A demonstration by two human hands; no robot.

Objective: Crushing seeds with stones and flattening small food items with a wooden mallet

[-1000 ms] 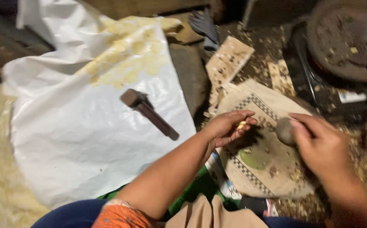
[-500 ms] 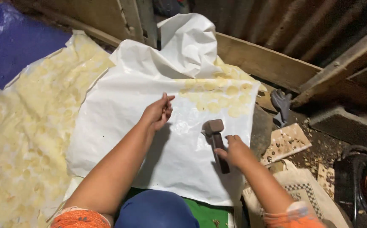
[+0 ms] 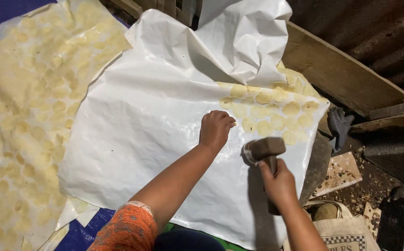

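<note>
From the head camera, looking down, the left hand [image 3: 216,129] reached out over a big white plastic sheet [image 3: 151,125]. The arm was stretched forward from the bottom of the picture, with an orange sleeve [image 3: 125,227] near the elbow. The hand was curled into a loose fist with its knuckles up, and the fingertips pressed down on the sheet. Whether it held anything small inside could not be told.

The right hand [image 3: 278,183] was closed tight around the handle of a hammer [image 3: 263,151]. The hammer had a thick, dark head. The head was lifted just above the sheet and pointed away from the person. The right arm came up from the bottom right corner, and the wrist was bent a little upward.

Just past the left hand lay a bunch of flat, round, pale yellow pieces [image 3: 269,109]. They sat side by side in rows on the far right part of the sheet. The hammer head was near the closest ones.

On the left, another sheet [image 3: 30,116] was covered with many more yellow rounds. A wooden plank [image 3: 341,76] ran along the far right. A tan bag [image 3: 346,230] with a checked edge sat at the bottom right, next to a dark stone block [image 3: 317,165].
</note>
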